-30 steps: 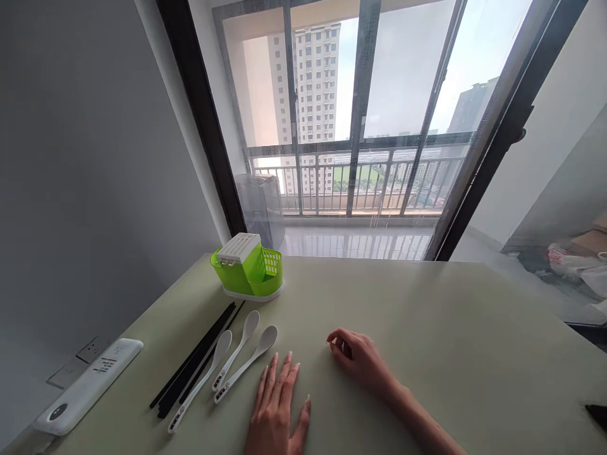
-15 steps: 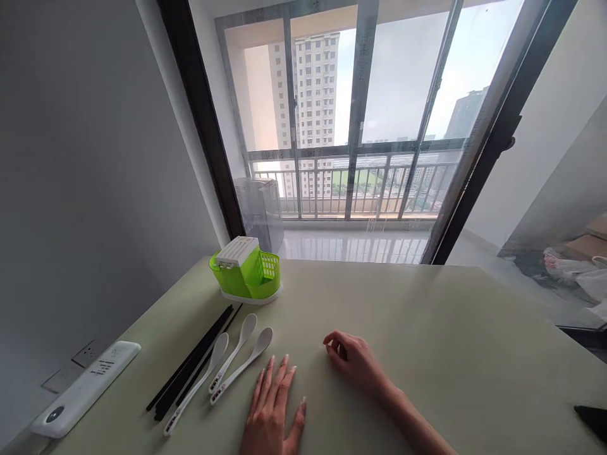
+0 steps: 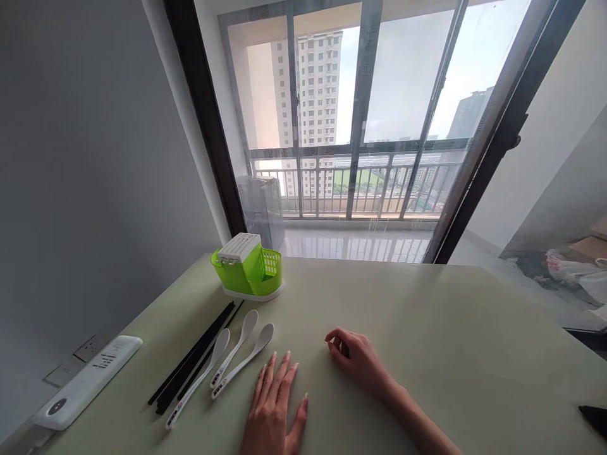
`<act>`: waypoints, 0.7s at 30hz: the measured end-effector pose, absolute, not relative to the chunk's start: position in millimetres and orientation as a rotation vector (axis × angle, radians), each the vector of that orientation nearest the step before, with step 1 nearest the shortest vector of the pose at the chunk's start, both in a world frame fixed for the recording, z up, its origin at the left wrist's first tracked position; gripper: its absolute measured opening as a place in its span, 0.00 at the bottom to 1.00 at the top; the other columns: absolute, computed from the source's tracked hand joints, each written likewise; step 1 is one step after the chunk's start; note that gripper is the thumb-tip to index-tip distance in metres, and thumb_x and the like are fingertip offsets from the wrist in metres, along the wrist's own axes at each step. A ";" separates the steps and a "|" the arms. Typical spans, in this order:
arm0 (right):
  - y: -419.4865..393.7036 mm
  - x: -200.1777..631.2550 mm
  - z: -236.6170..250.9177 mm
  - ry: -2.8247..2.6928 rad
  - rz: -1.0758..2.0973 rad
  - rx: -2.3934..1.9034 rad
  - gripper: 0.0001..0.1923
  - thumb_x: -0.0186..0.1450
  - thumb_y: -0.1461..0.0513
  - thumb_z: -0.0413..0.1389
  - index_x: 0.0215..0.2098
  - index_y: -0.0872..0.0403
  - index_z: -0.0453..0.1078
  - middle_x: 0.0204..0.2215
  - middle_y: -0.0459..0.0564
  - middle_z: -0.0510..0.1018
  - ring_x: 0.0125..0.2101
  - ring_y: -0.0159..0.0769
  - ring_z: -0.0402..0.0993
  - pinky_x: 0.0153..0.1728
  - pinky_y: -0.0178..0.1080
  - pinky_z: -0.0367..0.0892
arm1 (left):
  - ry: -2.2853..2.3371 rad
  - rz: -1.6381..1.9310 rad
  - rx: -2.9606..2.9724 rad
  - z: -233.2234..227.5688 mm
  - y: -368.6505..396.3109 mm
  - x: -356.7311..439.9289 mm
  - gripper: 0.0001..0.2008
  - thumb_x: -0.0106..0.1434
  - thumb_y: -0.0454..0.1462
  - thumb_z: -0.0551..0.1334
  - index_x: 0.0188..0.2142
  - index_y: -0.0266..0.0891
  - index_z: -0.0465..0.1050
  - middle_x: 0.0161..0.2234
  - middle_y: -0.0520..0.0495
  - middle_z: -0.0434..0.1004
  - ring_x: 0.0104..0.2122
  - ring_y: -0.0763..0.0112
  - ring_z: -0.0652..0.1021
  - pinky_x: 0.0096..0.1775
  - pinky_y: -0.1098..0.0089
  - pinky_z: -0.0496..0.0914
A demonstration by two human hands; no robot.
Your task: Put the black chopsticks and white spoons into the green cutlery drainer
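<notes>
My left hand lies flat on the pale green table, fingers spread, holding nothing. Just left of its fingertips lie three white spoons side by side, and beside them several black chopsticks. My right hand rests on the table a little to the right, fingers loosely curled under, with nothing in it. A green plastic cutlery holder with a white slotted insert stands at the far left of the table.
A white power bank or remote-like device lies at the table's left edge near wall sockets. A dark object pokes in at the right edge. Behind the table a glass balcony door and a grey bin show.
Both hands stay where they were on the table. Only the camera view shifts slightly.
</notes>
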State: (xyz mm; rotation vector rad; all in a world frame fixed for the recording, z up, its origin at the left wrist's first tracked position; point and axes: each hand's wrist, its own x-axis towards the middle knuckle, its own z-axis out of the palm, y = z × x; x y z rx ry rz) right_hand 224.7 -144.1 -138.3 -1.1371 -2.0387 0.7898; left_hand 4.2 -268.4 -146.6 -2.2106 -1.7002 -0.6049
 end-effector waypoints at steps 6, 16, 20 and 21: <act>-144.4 225.0 -139.5 -2.032 0.760 -1.158 0.12 0.69 0.59 0.50 0.39 0.50 0.75 0.26 0.45 0.78 0.26 0.34 0.72 0.31 0.35 0.63 | -1.664 -0.585 -2.214 -145.2 -267.5 3.7 0.27 0.70 0.40 0.59 0.67 0.44 0.62 0.67 0.49 0.68 0.67 0.54 0.66 0.59 0.53 0.73; -146.0 224.8 -141.0 -2.043 0.752 -1.159 0.13 0.70 0.57 0.49 0.40 0.51 0.75 0.25 0.45 0.78 0.26 0.35 0.72 0.30 0.35 0.63 | -1.691 -0.603 -2.219 -149.5 -269.6 3.1 0.26 0.70 0.39 0.59 0.66 0.46 0.63 0.67 0.50 0.68 0.67 0.55 0.67 0.60 0.53 0.73; -145.5 223.6 -140.6 -2.048 0.751 -1.161 0.14 0.70 0.57 0.49 0.39 0.51 0.76 0.26 0.45 0.78 0.26 0.35 0.72 0.30 0.35 0.63 | -1.643 -0.588 -2.238 -148.1 -268.6 1.4 0.26 0.69 0.38 0.59 0.66 0.45 0.64 0.66 0.48 0.68 0.66 0.54 0.68 0.60 0.53 0.73; -145.3 223.3 -140.6 -2.049 0.751 -1.161 0.14 0.70 0.56 0.49 0.39 0.51 0.76 0.26 0.45 0.78 0.26 0.35 0.72 0.30 0.36 0.63 | -1.623 -0.582 -2.244 -147.3 -268.7 0.9 0.26 0.69 0.39 0.59 0.66 0.45 0.65 0.66 0.48 0.69 0.66 0.54 0.69 0.59 0.53 0.74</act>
